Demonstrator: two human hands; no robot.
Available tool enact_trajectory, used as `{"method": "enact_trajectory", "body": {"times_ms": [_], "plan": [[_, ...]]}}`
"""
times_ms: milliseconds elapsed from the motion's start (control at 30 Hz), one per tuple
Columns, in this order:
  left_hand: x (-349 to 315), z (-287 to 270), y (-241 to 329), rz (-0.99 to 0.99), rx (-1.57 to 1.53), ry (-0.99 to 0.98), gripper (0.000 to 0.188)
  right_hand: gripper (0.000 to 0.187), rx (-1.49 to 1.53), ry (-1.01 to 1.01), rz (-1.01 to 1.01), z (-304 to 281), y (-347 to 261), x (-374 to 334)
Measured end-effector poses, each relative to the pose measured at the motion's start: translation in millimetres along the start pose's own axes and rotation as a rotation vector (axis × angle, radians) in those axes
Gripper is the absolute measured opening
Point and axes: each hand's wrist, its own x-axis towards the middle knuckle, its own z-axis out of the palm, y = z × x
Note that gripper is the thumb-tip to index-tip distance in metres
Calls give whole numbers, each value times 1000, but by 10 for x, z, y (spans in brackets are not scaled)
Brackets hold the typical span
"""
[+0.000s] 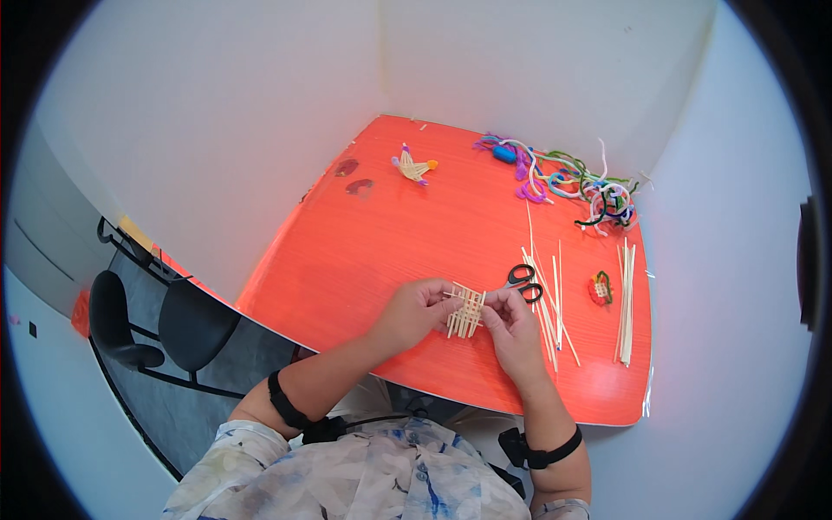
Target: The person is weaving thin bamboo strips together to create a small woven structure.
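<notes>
Between my two hands, above the near part of the red table, is a small woven lattice of pale thin sticks [465, 314]. My left hand [418, 310] pinches its left side, thumb across the front. On its right side, the fingers of my right hand [511, 328] are closed at the edge. Just beyond my right hand lie scissors with black handles [521, 275], their blades partly hidden behind the hand. To the right of it, a loose bunch of pale sticks [549, 316] is spread on the table.
A second bundle of sticks [626, 303] lies near the right edge of the red table [347, 251]. Beside it is a small red and green woven piece [600, 288]. Tangled coloured pipe cleaners [607, 198] fill the back right. A stick star with coloured tips [413, 166] lies far left.
</notes>
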Motion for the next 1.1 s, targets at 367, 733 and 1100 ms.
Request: {"method": "enact_trajectory", "body": {"times_ms": [367,733,1100], "plan": [[55,-15,-2,-20,-154,85,21,37,258,-105,58,31,-160,-8],[-13,14,65,-10,-385,49,34,32,261,16,5,17,-149,-1],[-15,-9,12,-29,-237,38,36,33,281,40,29,26,-198,3]]}}
